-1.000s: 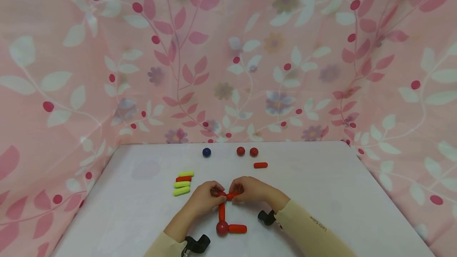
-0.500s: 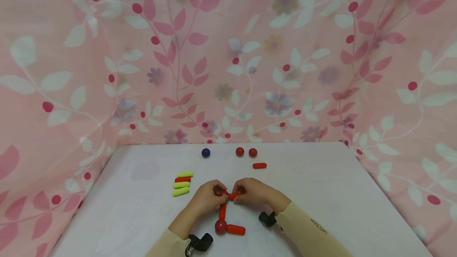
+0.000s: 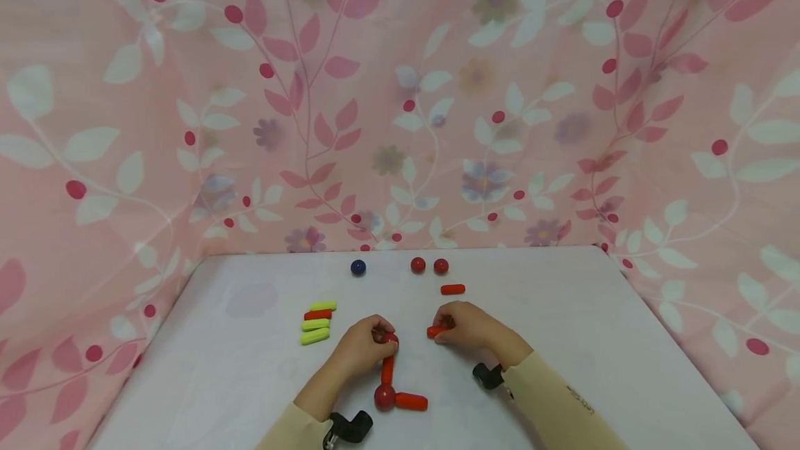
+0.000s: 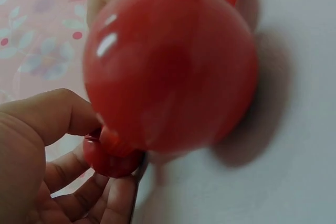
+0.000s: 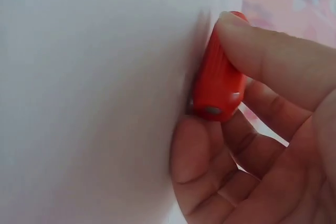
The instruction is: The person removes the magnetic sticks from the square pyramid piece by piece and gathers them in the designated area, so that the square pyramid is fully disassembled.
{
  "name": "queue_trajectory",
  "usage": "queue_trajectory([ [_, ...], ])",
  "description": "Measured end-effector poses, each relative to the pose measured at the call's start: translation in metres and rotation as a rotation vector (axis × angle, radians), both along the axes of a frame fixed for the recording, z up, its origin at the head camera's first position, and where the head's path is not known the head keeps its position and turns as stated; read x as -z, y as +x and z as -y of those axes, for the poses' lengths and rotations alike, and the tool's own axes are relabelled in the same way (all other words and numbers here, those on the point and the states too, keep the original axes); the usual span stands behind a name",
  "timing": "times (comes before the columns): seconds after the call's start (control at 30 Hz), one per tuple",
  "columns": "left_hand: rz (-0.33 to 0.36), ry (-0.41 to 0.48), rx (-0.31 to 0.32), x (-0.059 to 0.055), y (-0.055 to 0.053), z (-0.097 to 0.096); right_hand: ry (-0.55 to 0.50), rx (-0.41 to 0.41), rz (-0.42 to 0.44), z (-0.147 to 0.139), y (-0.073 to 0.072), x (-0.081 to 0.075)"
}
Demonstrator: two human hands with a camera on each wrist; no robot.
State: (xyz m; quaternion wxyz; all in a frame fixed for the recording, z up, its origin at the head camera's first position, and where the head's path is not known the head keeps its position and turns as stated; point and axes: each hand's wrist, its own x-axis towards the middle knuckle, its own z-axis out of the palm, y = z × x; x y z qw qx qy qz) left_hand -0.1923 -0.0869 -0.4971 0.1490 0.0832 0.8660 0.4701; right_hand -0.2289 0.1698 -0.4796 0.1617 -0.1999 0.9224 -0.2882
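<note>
My left hand (image 3: 359, 349) grips a red ball (image 3: 391, 340), partly hidden by the fingers. From that ball a red magnetic rod (image 3: 387, 371) runs toward me to a second red ball (image 3: 385, 397), which has another red rod (image 3: 411, 402) pointing right. In the left wrist view this nearer ball (image 4: 173, 66) looms large, and the held ball (image 4: 113, 160) shows behind it between thumb and fingers. To the right, apart from the joined pieces, my right hand (image 3: 471, 328) pinches a loose red rod (image 5: 218, 82). A grey metal tip shows at the rod's end.
At the left lies a row of several rods, yellow-green ones (image 3: 315, 336) with one red rod (image 3: 319, 314) among them. Farther back are a dark blue ball (image 3: 358, 267), two red balls (image 3: 417, 265) and a red rod (image 3: 453, 289). A flowered curtain hangs behind the white table (image 3: 531, 276).
My right hand has drawn away to the right with its red rod, opening a gap from the ball in my left hand. The left hand has stayed on its ball.
</note>
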Motion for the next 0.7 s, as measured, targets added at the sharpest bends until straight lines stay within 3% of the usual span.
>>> queue_trajectory([
  [0.33,0.033,0.050,0.012,0.005,0.000,0.002,0.016,0.244,-0.082,-0.029,-0.011,-0.001],
  [0.7,0.002,0.008,0.058,0.004,0.004,0.001,-0.006,0.336,-0.080,-0.027,-0.020,0.007],
])
